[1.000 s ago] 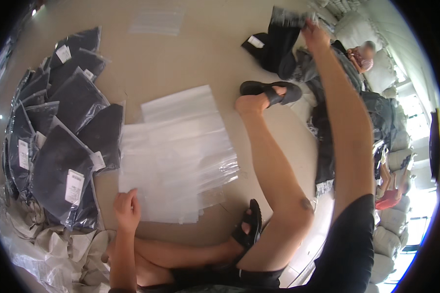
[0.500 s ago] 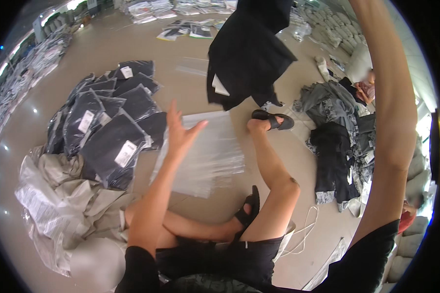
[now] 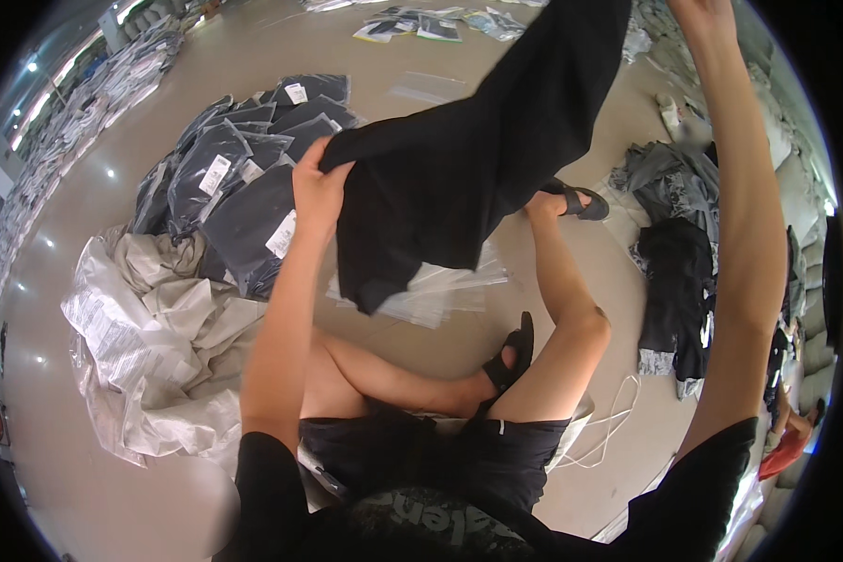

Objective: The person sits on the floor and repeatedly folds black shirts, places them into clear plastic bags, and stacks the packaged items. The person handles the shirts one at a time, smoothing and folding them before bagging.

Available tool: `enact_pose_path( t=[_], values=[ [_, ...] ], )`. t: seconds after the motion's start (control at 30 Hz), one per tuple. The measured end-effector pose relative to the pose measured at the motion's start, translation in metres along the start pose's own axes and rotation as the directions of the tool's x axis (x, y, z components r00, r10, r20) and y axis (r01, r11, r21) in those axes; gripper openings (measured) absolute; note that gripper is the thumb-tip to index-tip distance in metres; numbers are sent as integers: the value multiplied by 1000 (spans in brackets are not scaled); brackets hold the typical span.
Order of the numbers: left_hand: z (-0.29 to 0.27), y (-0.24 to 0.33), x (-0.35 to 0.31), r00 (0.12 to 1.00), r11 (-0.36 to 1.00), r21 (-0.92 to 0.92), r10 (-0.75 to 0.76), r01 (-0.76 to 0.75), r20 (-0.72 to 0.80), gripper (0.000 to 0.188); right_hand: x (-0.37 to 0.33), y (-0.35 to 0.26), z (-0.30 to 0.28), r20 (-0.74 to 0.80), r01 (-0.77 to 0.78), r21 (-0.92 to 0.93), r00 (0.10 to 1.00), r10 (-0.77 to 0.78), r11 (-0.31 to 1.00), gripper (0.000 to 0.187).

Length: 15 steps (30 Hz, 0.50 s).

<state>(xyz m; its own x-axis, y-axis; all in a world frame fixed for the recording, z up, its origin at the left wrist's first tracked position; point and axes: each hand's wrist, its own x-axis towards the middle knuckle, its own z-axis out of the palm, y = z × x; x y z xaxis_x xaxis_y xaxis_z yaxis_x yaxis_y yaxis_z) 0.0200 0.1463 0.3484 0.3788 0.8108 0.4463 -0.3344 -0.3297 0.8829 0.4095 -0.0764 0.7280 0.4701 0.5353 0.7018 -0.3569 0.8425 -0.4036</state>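
Note:
A black garment (image 3: 440, 178) stretches across the middle, over the floor and my bent legs, and runs out past the upper edge. My left hand (image 3: 318, 192) is closed on its left corner, thumb and fingers pinching the cloth. At the upper right, my raised right hand (image 3: 704, 13) is cut off by the picture's edge, so its fingers are out of sight; the far end of the garment rises toward it and hangs from there. Beneath the garment, clear plastic bags (image 3: 440, 290) lie partly covered on the floor.
Left of me is a heap of bagged dark garments (image 3: 244, 197) with white labels, beside a crumpled whitish sack (image 3: 159, 347). On the right lie loose grey and black clothes (image 3: 674, 290) and a white cord (image 3: 618, 421). A person in red (image 3: 789, 445) sits at the far right.
My left hand, open and holding nothing before, has taken hold of the garment's corner. The garment has come nearer and spread leftward over the plastic bags. The view has shifted slightly.

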Motion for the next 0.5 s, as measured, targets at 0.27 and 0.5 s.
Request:
enact_pose_path(
  t=[0.27,0.5],
  values=[
    [26,82,20,912,910,112,383,-400,145,43,-192,24,-23,139,-250,26,960,244,968,36],
    [-56,-63,-105,585,596,488,-39,-637,810,50,-504,160,13,464,-702,-504,270,843,503,32]
  ],
)
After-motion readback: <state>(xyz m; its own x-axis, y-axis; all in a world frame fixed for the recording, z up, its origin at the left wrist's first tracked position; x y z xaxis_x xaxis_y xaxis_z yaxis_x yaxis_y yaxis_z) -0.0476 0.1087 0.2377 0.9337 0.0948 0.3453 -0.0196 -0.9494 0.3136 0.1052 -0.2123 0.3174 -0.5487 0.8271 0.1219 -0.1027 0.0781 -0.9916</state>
